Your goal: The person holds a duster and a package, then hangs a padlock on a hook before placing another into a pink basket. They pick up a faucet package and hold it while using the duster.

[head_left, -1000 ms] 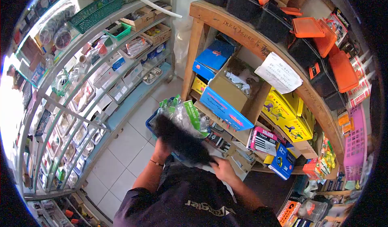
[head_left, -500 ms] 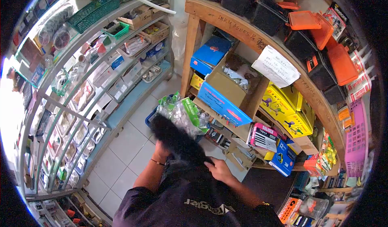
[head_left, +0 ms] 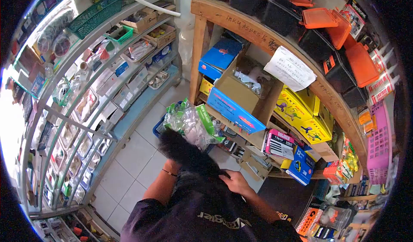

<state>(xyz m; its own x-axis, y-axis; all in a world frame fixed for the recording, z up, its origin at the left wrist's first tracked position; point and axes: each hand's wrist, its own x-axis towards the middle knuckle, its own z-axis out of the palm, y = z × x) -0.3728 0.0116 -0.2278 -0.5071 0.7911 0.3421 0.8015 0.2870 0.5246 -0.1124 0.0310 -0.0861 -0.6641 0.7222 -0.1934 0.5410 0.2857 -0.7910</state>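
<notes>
A black furry bundle (head_left: 189,153), whose exact kind I cannot make out, is held against the front of my dark shirt (head_left: 206,214). My left hand (head_left: 173,166) is under its left side, with the fingers hidden behind the fur. At its near right end, my right hand (head_left: 234,182) grips with curled fingers. Just beyond the bundle lie clear plastic packets with green labels (head_left: 189,119), piled over a blue basket (head_left: 159,128) low by the wooden shelf.
On the left, a metal rack (head_left: 97,134) holds trays and small packaged goods. A wooden shelf (head_left: 198,35) on the right carries an open blue carton (head_left: 234,110), yellow boxes (head_left: 303,119) and black bins with orange lids (head_left: 363,65). White floor tiles (head_left: 133,160) lie between.
The view has shifted slightly, so the shelves sit a little further left. The far end of the furry bundle is a little lower and further left. Both hands keep their hold.
</notes>
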